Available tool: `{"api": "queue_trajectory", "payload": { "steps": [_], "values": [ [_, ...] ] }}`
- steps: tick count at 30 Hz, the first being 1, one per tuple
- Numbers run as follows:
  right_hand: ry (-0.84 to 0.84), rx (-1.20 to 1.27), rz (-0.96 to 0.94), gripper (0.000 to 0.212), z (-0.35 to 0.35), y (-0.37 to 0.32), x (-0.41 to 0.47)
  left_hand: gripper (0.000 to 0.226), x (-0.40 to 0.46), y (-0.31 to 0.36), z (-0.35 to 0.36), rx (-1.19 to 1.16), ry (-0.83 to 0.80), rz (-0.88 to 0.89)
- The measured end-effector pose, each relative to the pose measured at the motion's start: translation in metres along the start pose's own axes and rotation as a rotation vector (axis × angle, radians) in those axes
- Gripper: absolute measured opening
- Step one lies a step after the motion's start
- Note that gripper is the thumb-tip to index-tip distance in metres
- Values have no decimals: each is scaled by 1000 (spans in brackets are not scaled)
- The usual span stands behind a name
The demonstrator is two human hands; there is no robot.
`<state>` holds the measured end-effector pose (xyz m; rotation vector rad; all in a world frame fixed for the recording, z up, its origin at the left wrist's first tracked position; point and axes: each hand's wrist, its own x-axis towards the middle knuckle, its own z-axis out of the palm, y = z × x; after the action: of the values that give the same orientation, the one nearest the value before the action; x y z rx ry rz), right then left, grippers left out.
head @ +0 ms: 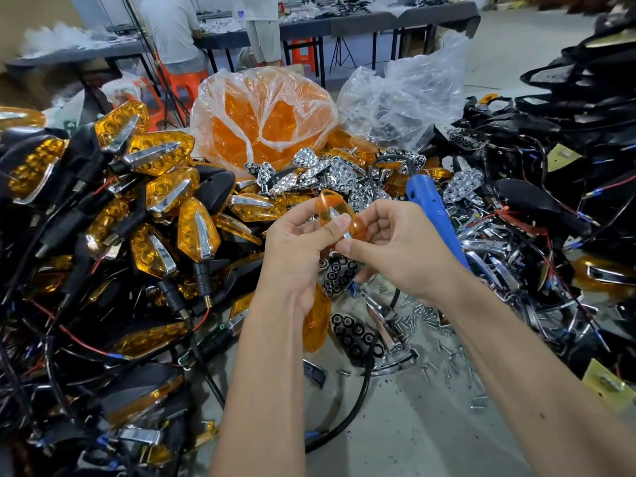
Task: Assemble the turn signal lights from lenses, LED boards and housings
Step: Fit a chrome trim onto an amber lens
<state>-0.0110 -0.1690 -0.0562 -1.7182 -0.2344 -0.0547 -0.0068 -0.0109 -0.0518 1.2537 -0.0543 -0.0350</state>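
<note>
1. Centre frame: left hand [297, 242] and right hand [395, 246] both pinch one amber lens [335, 210] carrying a chrome strip, held above the bench.
2. Risk: the strip could slip or seat crooked under uneven thumb pressure.
3. Count: one lens in hand; one blue driver [435, 215] at 2 o'clock; finished lights [192, 228] at 9 o'clock, too many to count.

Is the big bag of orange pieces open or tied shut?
Open. The clear plastic bag gapes at its top, with orange lenses showing inside.
</note>
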Motion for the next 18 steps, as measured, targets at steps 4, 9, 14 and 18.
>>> {"api": "queue_trajectory", "payload": {
  "steps": [4,9,14,18],
  "values": [
    [-55,80,32,23,-5,-3,1,23,-2,2,-4,18,-35,-14],
    [-63,-96,-53,27,-21,-13,-1,5,-4,5,-2,54,-59,-57],
    [-46,-224,-94,22,-49,-25,1,25,1,1,3,271,87,-46],
    [-111,-454,-31,24,-71,-27,1,11,3,-6,-2,774,-65,123]
  ]
}}
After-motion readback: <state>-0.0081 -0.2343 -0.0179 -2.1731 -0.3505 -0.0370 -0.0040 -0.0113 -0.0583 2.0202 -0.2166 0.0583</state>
